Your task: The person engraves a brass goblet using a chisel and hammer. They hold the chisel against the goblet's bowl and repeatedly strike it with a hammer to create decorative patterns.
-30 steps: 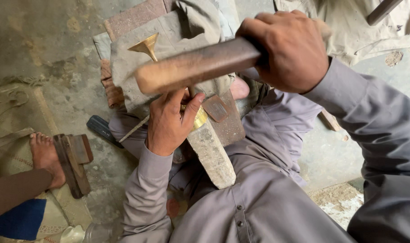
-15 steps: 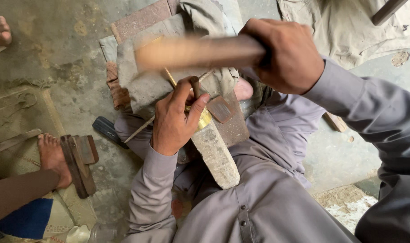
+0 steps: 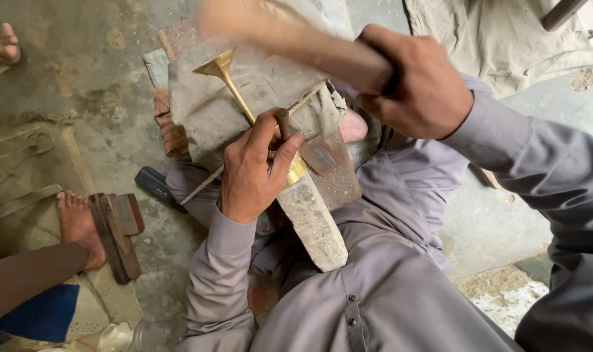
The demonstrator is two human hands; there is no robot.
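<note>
My left hand [image 3: 254, 173] grips a slim brass stem with a flared horn-shaped end [image 3: 219, 65] and pinches a short dark punch [image 3: 282, 120] against it. The stem rests on top of a rough grey block [image 3: 316, 221] that leans between my knees. My right hand [image 3: 420, 85] is closed around the handle of a wooden mallet [image 3: 290, 36], which is blurred and raised above the brass piece. A brass ring shows just under my left thumb on the block's top.
A worn grey cloth [image 3: 205, 111] lies under the brass piece. A rusty metal plate [image 3: 319, 155] sits beside the block. Another person's foot [image 3: 75, 221] rests by wooden pieces [image 3: 117, 234] at left; a dark handle [image 3: 154, 186] lies on the concrete floor.
The mallet has gone from low over my left hand to higher and farther away, uncovering the flared brass end. My left hand keeps its grip on the block.
</note>
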